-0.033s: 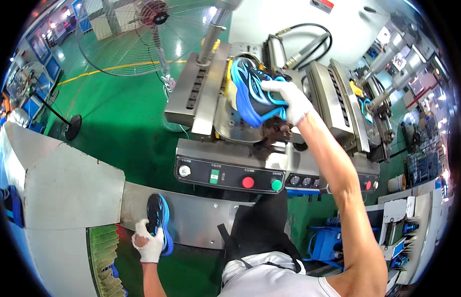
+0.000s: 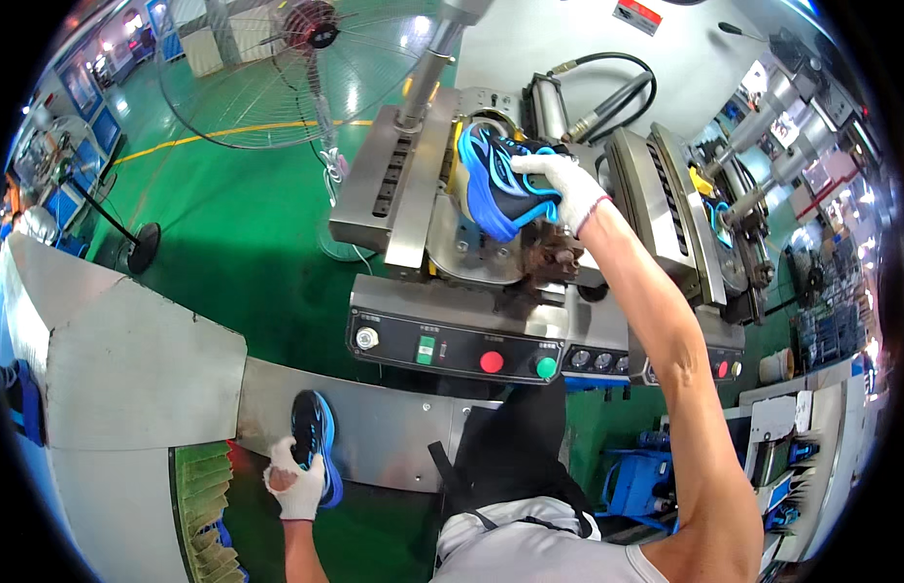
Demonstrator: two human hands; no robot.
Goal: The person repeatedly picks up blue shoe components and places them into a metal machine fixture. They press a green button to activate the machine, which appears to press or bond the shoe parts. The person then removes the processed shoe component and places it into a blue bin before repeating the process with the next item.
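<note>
Shoe [image 2: 491, 194] up at the machine [image 2: 362, 209], black and bright blue, and it's the right hand [image 2: 568, 189] that has it! In the head view, this white-gloved hand is clasped firmly on the upper, the thumb side laid across the opening, the fingers beyond largely out of sight. The shoe tilts, its thick blue sole turned to the left, over the metal plate [image 2: 476, 257]. Just below it, a dark brown, lumpy part [image 2: 549, 257]; whether shoe and lump touch, you can't tell from here.

Down to the lower left now, and here's the left hand [image 2: 298, 483], gloved as well, a brown patch showing on it, pinching the near end of a second shoe [image 2: 321, 437] in matching colours. That one reaches over the near edge of the metal worktop [image 2: 384, 418], its far end pointing away from the person; no telling whether it rests on the metal.

Between the two hands runs the control panel [image 2: 452, 340], with a red button [image 2: 491, 361] and a green button [image 2: 546, 367] side by side. Behind, a big wire-caged fan [image 2: 321, 36] stands over the green floor [image 2: 223, 267].
</note>
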